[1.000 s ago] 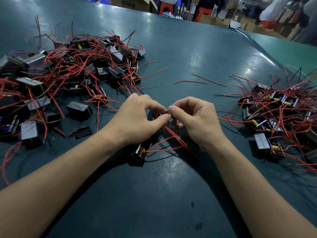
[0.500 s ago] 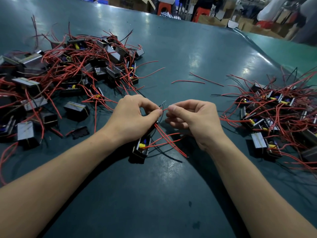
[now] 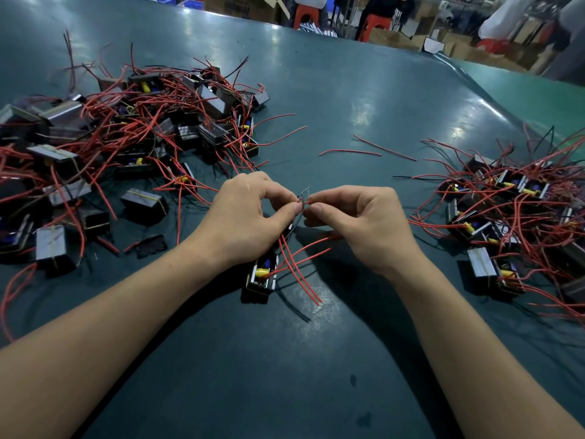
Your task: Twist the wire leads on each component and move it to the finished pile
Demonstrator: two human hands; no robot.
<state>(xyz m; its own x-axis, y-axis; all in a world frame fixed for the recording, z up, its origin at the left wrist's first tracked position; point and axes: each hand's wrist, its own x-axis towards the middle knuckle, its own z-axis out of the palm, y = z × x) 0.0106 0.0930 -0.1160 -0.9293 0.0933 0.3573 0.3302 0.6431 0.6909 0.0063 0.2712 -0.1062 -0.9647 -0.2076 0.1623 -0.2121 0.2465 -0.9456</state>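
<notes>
- Head view, looking down over both forearms: no brand, label or writing can be read on any part, box or surface.
- Left hand pinches the wire leads between thumb and forefinger, other fingers curled under.
- Right hand pinches the same leads from the other side, its thumb tip close to the left thumb; bare wire ends stick up between the two pinches.
- The component these leads belong to, a small black block with metal sides and a yellow piece, rests on the table just below the left hand; more of its red leads fan out towards the lower right, and a black one trails beneath.
- A large heap of like components with tangled red wires lies to the left, with a few loose blocks at its near edge.
- A second pile lies to the right, well apart from the hands.
- Two loose red wires lie on the table between the piles, farther away than the hands.
- The table is covered in dark teal matting, smooth and slightly glossy, with pale light reflections and a few dark spots near the front edge; a lighter green surface adjoins it at the far right.
- Beyond the table stand cardboard boxes, red stools and blurred people.
</notes>
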